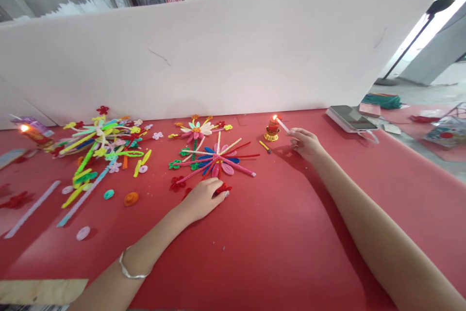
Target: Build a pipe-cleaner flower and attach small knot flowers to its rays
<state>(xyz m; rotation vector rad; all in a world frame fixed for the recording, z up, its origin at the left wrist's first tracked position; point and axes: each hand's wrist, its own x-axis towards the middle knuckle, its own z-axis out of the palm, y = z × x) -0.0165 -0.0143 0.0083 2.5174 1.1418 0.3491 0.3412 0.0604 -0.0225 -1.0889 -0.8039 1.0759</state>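
My right hand (304,143) pinches a thin white stick (283,125), whose tip is at the flame of a small red candle (274,125) on a gold base. A short yellow crayon-like piece (265,146) lies beside the base. My left hand (206,198) rests on the red tabletop (255,238), its curled fingers around a red fuzzy flower (223,188). Just beyond it lies a fuzzy-stem flower (217,157) with pink and blue petals and long stems. Behind that is a white and pink flower (197,130).
A pile of colourful fuzzy stems and flowers (100,136) spreads at the left, near a second lit candle (34,135). A white device with a dark screen (351,119) sits at the back right. A white board (218,58) stands along the back.
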